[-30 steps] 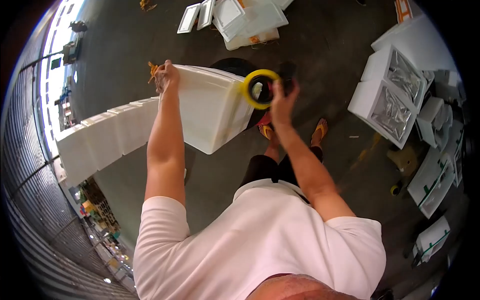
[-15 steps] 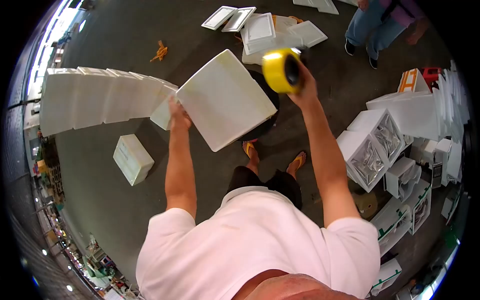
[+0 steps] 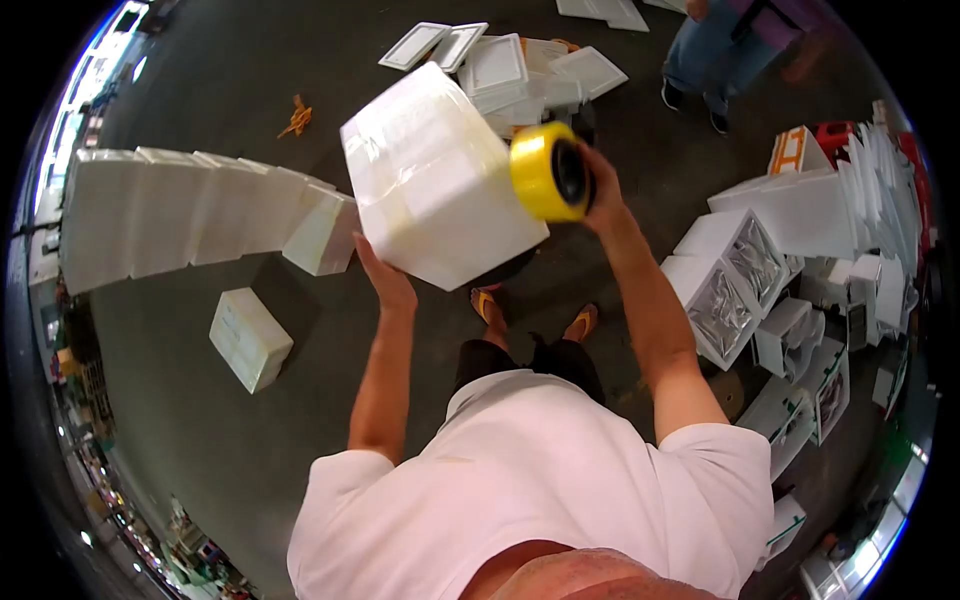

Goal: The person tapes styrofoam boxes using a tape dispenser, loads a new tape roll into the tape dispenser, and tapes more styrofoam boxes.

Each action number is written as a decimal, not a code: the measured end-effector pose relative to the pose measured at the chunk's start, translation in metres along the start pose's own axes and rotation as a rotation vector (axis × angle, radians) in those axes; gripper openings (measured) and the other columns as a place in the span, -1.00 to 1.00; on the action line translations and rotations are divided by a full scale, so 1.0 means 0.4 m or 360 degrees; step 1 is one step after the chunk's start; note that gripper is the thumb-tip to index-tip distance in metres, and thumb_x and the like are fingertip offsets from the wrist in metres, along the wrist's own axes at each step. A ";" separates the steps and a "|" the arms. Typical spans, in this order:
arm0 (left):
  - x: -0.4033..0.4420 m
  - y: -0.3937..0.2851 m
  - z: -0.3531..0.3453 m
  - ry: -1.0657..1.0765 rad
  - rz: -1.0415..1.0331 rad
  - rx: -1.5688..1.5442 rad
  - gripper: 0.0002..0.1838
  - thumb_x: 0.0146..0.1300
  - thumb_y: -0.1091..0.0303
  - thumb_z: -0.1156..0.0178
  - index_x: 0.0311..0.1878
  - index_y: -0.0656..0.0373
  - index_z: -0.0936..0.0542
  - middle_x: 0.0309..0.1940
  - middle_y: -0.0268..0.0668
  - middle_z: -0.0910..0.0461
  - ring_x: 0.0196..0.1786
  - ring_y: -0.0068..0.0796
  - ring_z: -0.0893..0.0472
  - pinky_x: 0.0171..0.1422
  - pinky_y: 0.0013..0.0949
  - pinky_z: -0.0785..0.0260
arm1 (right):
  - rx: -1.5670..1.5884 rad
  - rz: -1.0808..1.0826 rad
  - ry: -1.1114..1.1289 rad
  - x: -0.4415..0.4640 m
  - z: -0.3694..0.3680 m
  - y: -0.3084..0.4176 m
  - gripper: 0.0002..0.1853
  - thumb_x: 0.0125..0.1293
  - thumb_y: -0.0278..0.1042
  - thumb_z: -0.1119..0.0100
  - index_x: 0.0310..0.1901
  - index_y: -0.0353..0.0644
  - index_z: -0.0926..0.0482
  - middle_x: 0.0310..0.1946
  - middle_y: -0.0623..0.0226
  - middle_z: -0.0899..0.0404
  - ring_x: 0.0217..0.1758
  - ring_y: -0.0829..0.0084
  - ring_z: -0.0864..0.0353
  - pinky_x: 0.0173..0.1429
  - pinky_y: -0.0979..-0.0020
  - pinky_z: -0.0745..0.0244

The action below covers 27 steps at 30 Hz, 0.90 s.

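A white foam box [image 3: 440, 190] is tilted in front of me, with shiny clear tape across its upper left side. At its lower left edge, my left hand [image 3: 390, 282] presses against the foam and steadies it; part of the fingers is hidden by the box. My right hand [image 3: 603, 192] is closed around a large roll of yellow tape [image 3: 540, 172], held at the box's right side. Whether the roll touches the box I cannot tell. Something dark and round [image 3: 512, 268] shows partly beneath the box.
A long row of white foam boxes [image 3: 165, 215] stands at left, with a single box [image 3: 250, 338] nearer me. Foam lids [image 3: 495, 65] lie ahead. Open boxes with silver lining [image 3: 712, 305] and stacked foam sheets [image 3: 880, 190] are at right. Another person [image 3: 710, 60] stands at far right.
The box has turned and tipped, so its taped side now shows. My left hand has shifted lower along its edge. The tape roll has moved slightly left and down, closer to the box.
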<state>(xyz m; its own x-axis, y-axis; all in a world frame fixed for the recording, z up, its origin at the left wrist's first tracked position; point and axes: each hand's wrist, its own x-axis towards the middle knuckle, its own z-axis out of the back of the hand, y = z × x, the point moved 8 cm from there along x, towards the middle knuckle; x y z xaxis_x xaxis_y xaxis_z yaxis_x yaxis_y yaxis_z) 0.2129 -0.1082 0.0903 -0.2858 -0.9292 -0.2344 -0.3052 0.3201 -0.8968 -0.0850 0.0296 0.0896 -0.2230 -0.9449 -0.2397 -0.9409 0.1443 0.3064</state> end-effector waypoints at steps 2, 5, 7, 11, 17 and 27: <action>-0.064 0.141 0.062 -0.0108 0.0037 0.0165 -0.37 0.43 -0.12 -0.01 0.27 0.24 -0.30 0.22 -0.20 -0.36 0.31 -0.32 -0.34 0.41 -0.24 -0.13 | -0.0111 -0.0060 -0.0240 -0.098 0.100 -0.040 -0.61 0.48 -0.12 0.04 0.15 -0.21 -0.51 0.04 0.22 -0.61 0.07 0.33 -0.64 0.21 0.26 -0.56; -0.121 0.280 0.099 -0.0212 0.0099 0.0582 -0.39 0.39 -0.01 -0.15 0.24 0.30 -0.30 0.20 -0.15 -0.38 0.30 -0.32 -0.33 0.41 -0.24 -0.12 | -0.0226 0.0050 -0.0270 -0.148 0.258 -0.108 -0.61 0.53 -0.16 0.13 0.16 -0.24 -0.50 0.04 0.27 -0.61 0.10 0.44 -0.61 0.24 0.35 -0.51; -0.117 0.285 0.084 -0.0207 0.0186 0.0831 -0.28 0.27 0.08 -0.33 0.29 0.36 -0.27 0.24 -0.06 -0.35 0.34 -0.28 -0.29 0.43 -0.23 -0.07 | -0.0118 0.0121 -0.0320 -0.148 0.301 -0.102 -0.61 0.54 -0.17 0.14 0.16 -0.25 -0.51 0.03 0.27 -0.61 0.10 0.46 -0.60 0.23 0.37 -0.50; -0.082 0.136 -0.078 0.0036 -0.0345 0.1633 -0.17 0.18 0.06 -0.39 0.33 0.36 -0.23 0.24 0.01 -0.34 0.35 -0.10 -0.31 0.43 -0.17 -0.14 | -0.0125 0.0132 -0.0490 -0.250 0.424 -0.052 -0.61 0.46 -0.21 -0.05 0.17 -0.29 -0.50 0.03 0.32 -0.61 0.08 0.49 -0.60 0.17 0.40 -0.52; -0.168 0.329 -0.551 0.2452 -0.1354 0.2386 -0.22 -0.16 0.12 -0.48 0.21 0.11 -0.46 0.19 -0.12 -0.42 0.36 -0.04 -0.33 0.55 0.07 0.00 | -0.0914 0.0274 -0.0899 -0.326 0.694 -0.053 -0.41 0.27 -0.27 -0.33 0.31 -0.22 -0.43 -0.02 0.31 -0.63 0.01 0.50 -0.61 0.12 0.47 -0.51; -0.093 0.455 -0.597 0.2442 -0.1376 0.2450 -0.39 -0.19 0.22 -0.45 0.02 0.06 -0.52 0.04 -0.19 -0.50 0.17 -0.09 -0.44 0.35 0.00 -0.19 | -0.1990 -0.0333 0.0055 0.006 0.802 -0.033 -0.41 0.01 -0.28 -0.48 0.14 -0.18 -0.60 0.01 0.22 -0.66 0.09 0.43 -0.60 0.15 0.33 -0.52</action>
<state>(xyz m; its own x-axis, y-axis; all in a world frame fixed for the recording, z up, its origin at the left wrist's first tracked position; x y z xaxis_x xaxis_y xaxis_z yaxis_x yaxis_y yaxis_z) -0.0489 0.0289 0.0253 -0.9563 0.2763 -0.0955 -0.2391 -0.9273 -0.2879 -0.1548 0.1195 -0.2104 -0.0750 -0.9259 -0.3703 -0.0712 -0.3655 0.9281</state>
